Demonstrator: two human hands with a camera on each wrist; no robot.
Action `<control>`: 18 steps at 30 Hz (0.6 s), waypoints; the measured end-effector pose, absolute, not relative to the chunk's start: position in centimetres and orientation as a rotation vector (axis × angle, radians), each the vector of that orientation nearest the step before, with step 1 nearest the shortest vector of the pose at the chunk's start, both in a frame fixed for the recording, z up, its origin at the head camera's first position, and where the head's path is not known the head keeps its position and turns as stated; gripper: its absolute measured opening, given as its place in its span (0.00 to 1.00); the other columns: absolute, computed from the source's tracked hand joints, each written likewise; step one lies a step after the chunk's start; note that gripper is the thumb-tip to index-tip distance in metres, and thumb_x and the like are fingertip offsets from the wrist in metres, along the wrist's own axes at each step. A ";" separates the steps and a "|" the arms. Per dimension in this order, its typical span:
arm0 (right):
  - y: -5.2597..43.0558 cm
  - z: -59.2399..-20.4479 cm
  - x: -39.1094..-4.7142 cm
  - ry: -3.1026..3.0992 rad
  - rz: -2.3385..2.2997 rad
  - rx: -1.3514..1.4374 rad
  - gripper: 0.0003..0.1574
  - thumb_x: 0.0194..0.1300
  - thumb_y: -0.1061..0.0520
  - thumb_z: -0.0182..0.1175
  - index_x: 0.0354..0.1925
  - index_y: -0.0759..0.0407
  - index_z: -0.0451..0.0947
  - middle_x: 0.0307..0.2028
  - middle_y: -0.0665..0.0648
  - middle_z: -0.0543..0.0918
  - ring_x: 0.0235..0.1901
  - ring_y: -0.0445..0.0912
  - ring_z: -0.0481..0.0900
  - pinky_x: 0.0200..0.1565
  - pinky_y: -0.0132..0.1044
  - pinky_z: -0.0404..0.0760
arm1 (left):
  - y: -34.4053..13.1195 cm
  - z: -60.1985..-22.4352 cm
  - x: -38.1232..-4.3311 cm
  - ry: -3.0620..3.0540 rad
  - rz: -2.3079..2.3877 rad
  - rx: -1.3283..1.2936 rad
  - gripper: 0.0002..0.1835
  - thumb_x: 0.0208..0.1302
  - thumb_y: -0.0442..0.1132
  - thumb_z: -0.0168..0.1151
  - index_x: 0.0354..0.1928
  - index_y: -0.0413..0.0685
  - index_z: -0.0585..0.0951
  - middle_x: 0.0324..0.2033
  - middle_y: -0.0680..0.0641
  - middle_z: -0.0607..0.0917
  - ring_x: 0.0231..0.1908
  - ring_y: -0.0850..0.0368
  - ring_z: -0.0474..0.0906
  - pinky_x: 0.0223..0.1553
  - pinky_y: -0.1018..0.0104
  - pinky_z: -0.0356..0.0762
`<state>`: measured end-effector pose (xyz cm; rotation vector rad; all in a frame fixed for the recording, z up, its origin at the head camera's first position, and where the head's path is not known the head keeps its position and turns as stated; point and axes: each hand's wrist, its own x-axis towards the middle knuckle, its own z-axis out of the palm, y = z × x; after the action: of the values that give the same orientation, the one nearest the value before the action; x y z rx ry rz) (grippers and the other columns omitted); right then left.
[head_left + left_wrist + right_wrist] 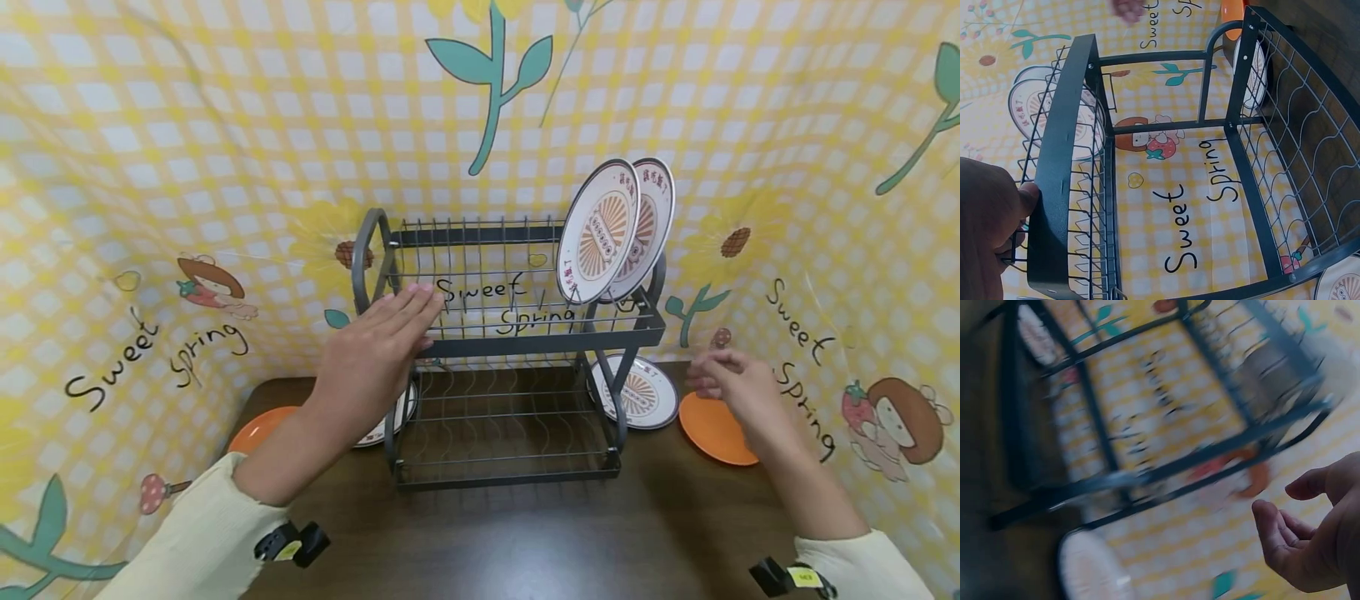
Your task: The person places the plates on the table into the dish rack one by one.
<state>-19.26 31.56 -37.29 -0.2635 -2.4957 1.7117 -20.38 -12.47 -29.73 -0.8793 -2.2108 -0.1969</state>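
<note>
Standing under the left fingers (408, 307): the dish rack (540, 340).

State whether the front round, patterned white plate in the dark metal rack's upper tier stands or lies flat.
Standing on edge: the plate rises steeply from the rack, patterned face showing.

- Kitchen-like nook, seemingly staged; whether in a home cannot be told.
- Dish rack (540, 340): dark, two-tiered kitchen ware.
- White plates (597, 233): two upright on its top tier, others beside it.
- Orange plates (716, 429): on the brown table (480, 533).
- Cloth (262, 125): yellow-checked, printed "Sweet Spring", walling the back and both sides like a booth.
</note>
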 end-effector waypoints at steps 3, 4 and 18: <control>32.9 -40.7 -19.7 -2.458 2.007 -0.326 0.19 0.74 0.52 0.48 0.50 0.66 0.71 0.31 0.41 0.83 0.34 0.35 0.83 0.40 0.29 0.85 | -12.4 -29.8 -20.4 -2.210 -0.199 -0.880 0.24 0.67 0.38 0.59 0.64 0.45 0.74 0.62 0.44 0.76 0.62 0.50 0.73 0.64 0.53 0.72; 33.2 -41.8 -19.8 -2.415 2.142 -0.347 0.17 0.74 0.53 0.48 0.49 0.65 0.71 0.31 0.43 0.83 0.35 0.36 0.83 0.41 0.29 0.85 | -12.4 -29.9 -20.4 -2.208 -0.196 -0.879 0.24 0.67 0.38 0.60 0.64 0.45 0.74 0.62 0.43 0.76 0.62 0.50 0.73 0.64 0.53 0.72; 33.8 -51.3 -21.3 -1.950 2.670 -0.893 0.32 0.74 0.57 0.46 0.70 0.69 0.55 0.52 0.66 0.69 0.39 0.45 0.83 0.59 0.42 0.78 | -12.4 -30.0 -20.5 -2.193 -0.156 -0.863 0.25 0.66 0.38 0.60 0.65 0.46 0.73 0.62 0.43 0.76 0.62 0.50 0.73 0.63 0.54 0.72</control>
<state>-21.32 33.80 -51.28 -0.8927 -1.9499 2.6696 -20.46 -12.40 -30.02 -0.8629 -2.1929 -0.1558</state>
